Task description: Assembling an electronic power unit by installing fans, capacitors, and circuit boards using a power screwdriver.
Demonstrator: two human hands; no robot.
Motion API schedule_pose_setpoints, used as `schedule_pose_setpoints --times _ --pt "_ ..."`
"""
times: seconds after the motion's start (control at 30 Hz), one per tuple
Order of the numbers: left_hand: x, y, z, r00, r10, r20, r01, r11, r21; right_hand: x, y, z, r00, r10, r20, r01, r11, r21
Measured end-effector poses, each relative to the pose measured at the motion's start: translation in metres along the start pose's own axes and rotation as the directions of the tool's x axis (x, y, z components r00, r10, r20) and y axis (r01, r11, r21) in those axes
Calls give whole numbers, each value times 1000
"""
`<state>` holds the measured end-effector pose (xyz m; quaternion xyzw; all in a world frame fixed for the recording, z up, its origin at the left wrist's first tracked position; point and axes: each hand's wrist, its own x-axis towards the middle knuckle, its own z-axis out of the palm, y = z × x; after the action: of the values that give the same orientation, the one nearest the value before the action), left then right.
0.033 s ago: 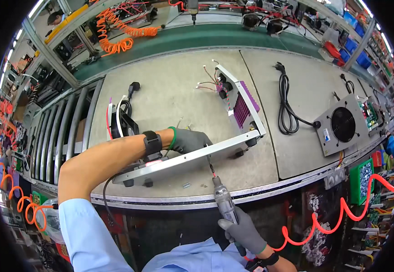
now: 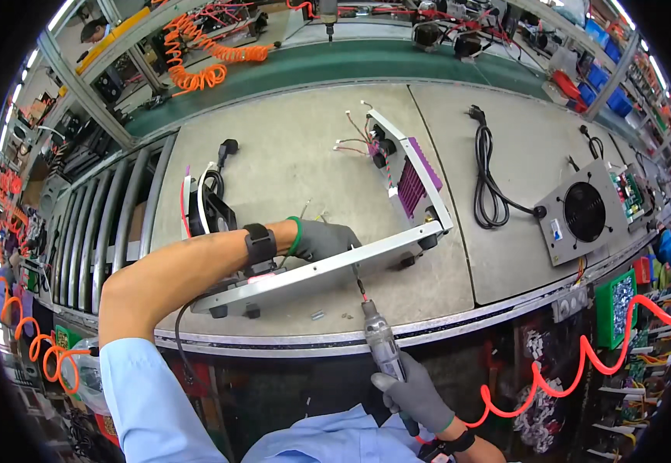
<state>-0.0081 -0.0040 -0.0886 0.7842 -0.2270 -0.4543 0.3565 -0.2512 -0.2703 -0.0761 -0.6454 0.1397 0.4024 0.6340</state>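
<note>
My right hand (image 2: 420, 392), in a grey glove, is wrapped round a power screwdriver (image 2: 383, 341) with a coiled red hose near its lower end. The screwdriver's long bit (image 2: 361, 285) points up and away, against the underside of a tilted metal chassis (image 2: 327, 266). My left hand (image 2: 324, 239), gloved in grey with a green cuff, reaches over the chassis edge to the inner side, opposite the bit. The edge hides its fingertips. A purple heat sink (image 2: 414, 185) and loose wires sit at the chassis's right end; a black fan (image 2: 218, 210) is at its left.
A unit with a round fan (image 2: 584, 212) lies at the right, its black power cord (image 2: 486, 177) on the bench (image 2: 289, 147). Metal rollers (image 2: 111, 228) adjoin at left. A green bin of small parts (image 2: 621, 302) and a coiled red hose (image 2: 536, 378) are lower right.
</note>
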Motion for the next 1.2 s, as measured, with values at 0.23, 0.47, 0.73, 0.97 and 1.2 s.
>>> schedule_pose_setpoints --times 0.23,0.47,0.73,0.97,1.2 --pt "4 -2 -5 999 24 47 -33 979 200 -2 -3 2 1000 -12 4 12 1000 11" --pt "-5 5 -2 996 -83 25 81 995 65 -5 2 -3 999 6 -31 -8 999 -48" --pt "-4 19 10 993 -77 85 76 997 17 -20 12 5 1000 21 -6 -20 993 120" --pt "-5 33 3 969 -196 148 186 979 78 -28 21 2 944 -293 -155 189 860 -475" --pt "2 31 2 967 -187 176 173 981 92 -31 6 10 964 -151 -218 51 912 -408"
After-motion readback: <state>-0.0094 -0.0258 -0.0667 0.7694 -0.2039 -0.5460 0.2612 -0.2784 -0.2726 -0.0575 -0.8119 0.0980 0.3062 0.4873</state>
